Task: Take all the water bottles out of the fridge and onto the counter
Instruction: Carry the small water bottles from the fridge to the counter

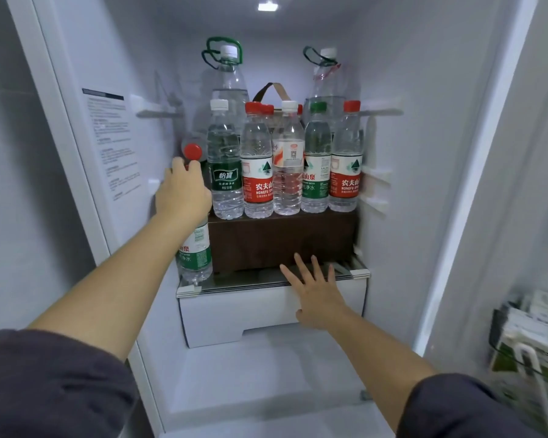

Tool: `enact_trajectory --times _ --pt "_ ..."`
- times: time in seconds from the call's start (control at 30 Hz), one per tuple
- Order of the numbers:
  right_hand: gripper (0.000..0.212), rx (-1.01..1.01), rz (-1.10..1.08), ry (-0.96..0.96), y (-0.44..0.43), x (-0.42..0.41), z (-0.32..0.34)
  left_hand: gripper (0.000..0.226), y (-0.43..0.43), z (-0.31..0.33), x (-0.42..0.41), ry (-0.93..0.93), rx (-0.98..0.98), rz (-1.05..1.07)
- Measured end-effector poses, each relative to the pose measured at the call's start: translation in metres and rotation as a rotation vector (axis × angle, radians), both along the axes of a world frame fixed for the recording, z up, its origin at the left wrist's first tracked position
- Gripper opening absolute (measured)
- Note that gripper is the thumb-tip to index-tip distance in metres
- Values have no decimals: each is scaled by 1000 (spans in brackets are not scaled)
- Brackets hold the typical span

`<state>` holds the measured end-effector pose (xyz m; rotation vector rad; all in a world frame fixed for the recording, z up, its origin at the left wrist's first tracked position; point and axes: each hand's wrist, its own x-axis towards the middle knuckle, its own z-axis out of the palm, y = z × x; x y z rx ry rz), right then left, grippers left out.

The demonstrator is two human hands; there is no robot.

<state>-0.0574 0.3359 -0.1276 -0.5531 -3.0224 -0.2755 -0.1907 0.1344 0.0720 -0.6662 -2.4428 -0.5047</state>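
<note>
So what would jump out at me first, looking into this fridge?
A front row of water bottles with red, white and green caps stands on a brown box mid-fridge, with the left jug and right jug towering behind. The left hand grips a red-capped bottle standing left of the box. The right hand is spread open in front of the shelf edge.

Quick tally: five small bottles in the front row up above the right hand, at least two more red caps poking out behind those, one taller bottle gripped by the left hand, two big jugs beyond both hands, and one brown box just past the right hand.
</note>
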Motion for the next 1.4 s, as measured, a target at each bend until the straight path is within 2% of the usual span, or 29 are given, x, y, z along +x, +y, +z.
enact_trajectory --times 0.17,0.4,0.5,0.63,0.83,0.9,1.0,1.07,1.2,1.27,1.4 --pt "109 5 3 -11 -1 0 3 36 -3 4 -10 -106 41 9" --pt "105 -76 38 -34 3 -1 7 30 -20 5 5 -24 87 -214" --pt "98 -264 75 43 8 -1 14 36 -11 10 20 7 99 -279" --pt "88 -583 69 238 4 1 24 35 22 9 38 -25 143 -348" --pt "94 -1120 91 515 -12 -9 43 36 64 4 47 1 106 -352" --pt "82 -1186 117 588 -21 -18 48 37 66 -1 45 21 128 -353" --pt "60 -1187 116 633 -31 -29 50 48 51 -28 38 -62 320 -498" --pt "57 -1180 119 644 -31 -31 50 51 29 -68 35 -74 394 -490" --pt "58 -1156 132 641 -29 -32 51 46 -4 -155 29 -9 92 -269" --pt "58 -1154 127 629 -29 -32 52 46 -8 -176 27 -6 -71 -223" --pt "57 -1157 105 611 -21 -28 56 57 -15 -202 20 27 -271 -170"
